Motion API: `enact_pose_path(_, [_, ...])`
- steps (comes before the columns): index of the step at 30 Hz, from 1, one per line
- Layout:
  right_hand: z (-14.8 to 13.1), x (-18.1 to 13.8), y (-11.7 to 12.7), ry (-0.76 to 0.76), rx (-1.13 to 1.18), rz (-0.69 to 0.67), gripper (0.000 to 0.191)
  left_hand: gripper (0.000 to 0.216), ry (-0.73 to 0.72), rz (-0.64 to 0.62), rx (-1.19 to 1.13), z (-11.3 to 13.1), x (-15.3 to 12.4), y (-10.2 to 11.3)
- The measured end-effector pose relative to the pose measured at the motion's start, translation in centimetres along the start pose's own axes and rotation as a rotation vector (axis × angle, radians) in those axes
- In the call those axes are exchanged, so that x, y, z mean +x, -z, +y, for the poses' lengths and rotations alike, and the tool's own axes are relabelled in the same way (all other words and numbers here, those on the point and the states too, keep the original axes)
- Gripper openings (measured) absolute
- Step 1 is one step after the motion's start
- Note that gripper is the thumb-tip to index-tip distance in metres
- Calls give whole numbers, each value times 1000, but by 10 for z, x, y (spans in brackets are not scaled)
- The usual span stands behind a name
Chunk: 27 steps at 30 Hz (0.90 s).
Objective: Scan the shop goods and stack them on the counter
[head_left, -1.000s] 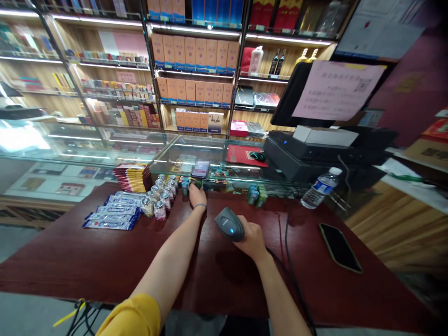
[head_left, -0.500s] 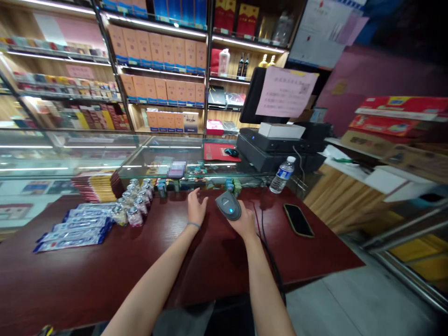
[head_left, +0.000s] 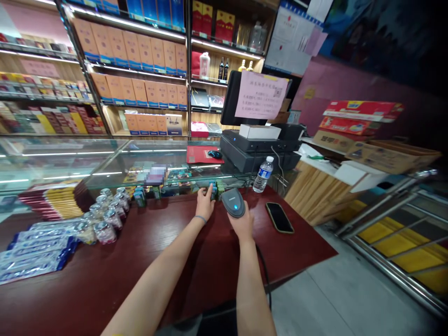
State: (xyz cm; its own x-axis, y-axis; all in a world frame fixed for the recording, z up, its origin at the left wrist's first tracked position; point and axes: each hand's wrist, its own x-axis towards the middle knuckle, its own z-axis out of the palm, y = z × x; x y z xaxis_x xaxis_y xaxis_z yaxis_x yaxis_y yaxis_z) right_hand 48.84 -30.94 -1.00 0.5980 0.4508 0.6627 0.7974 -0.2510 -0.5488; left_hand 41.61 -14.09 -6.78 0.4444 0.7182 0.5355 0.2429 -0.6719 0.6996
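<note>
My right hand (head_left: 241,225) grips a grey barcode scanner (head_left: 233,202) with a blue light on top, held over the dark red counter (head_left: 196,261). My left hand (head_left: 205,202) reaches forward, fingers stretched out, the fingertips touching small green and blue packs (head_left: 215,188) standing at the foot of the glass display case (head_left: 115,161). The scanner sits just right of those packs. A cable runs back from the scanner along my right arm.
Small jars (head_left: 107,212), blue wrapped bars (head_left: 31,249) and a red-yellow stack (head_left: 56,200) lie at the left. A black phone (head_left: 279,217) and a water bottle (head_left: 262,174) stand to the right, beside a till with a monitor (head_left: 252,140). Shelves of boxes fill the back wall.
The view swung right. My left hand left the small cans at the counter's middle and moved right to the green and blue packs. The scanner moved forward with my right hand.
</note>
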Motion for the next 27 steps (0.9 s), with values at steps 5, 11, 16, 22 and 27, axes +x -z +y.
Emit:
enact_pose_path(5, [0,0,-1,19,-14,24,33,54,-72,53,63,-1,3,3])
enact_pose_path(11, [4,-2,-4,43,-73,-10,33,19,-89,35,-47,6,0,15])
enact_pose_path(16, [1,-3,-6,100,-132,-22,35,25,99,227,-287,0,-11,44])
enact_pose_path(22, [-20,-9,-16,223,-56,-131,30,50,355,312,-702,-37,-36,128])
enact_pose_path(27, [-48,-24,-27,319,70,-344,38,53,546,312,-953,-67,-54,193])
